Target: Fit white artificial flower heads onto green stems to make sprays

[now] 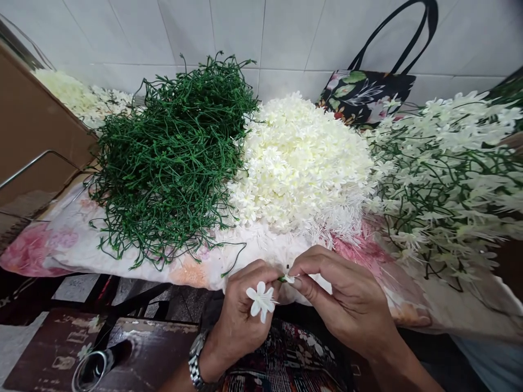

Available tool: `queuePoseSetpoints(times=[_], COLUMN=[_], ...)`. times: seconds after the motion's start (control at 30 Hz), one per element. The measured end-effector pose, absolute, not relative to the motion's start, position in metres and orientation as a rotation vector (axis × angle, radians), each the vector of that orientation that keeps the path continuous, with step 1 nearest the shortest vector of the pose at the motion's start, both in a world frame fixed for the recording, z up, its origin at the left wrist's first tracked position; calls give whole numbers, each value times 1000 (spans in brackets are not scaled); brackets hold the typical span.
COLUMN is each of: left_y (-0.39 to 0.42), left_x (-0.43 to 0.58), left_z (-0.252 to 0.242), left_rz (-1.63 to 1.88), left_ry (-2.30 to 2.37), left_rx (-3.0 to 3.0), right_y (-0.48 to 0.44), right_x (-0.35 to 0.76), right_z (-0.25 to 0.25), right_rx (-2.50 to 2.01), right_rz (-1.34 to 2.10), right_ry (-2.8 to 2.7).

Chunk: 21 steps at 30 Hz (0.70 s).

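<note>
My left hand [241,321], with a metal watch on its wrist, is closed round a green plastic stem [281,279], mostly hidden in the fingers. An open white artificial flower [261,301] pokes out over the back of its fingers. At the stem's tip, a white artificial flower [290,279] is pinched between the thumb and forefinger of my right hand [351,305]; its petals are largely covered. Beyond the hands lie a tangled heap of green plastic stems [171,158] and, to its right, a pile of loose white flower heads [302,158].
Assembled white flower sprays [449,185] cover the right side of the cloth-topped table [81,234]. A floral bag [368,95] leans on the tiled wall. At left stands a cardboard box [41,125]. A glass of dark liquid [93,370] stands low on a brown surface.
</note>
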<state>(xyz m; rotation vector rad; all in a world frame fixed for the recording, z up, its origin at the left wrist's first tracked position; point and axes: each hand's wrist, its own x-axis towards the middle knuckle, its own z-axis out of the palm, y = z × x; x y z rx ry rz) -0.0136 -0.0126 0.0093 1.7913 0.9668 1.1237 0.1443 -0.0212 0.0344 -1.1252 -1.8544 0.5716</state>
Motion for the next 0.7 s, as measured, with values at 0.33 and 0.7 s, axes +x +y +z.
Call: queuePoseSetpoints(times=[0.33,0.7], left_y=[-4,-4], left_x=[-10,-7], left_z=[-3,-6], left_rz=[1106,1141], left_ry=[969,1029], left_rx=[1835,1858], right_y=[-14,-13], right_x=[145,141], right_z=[22,8], right_rx=[-1182,-1194], right_rz=[577,597], right_ry=[-1910,-1869])
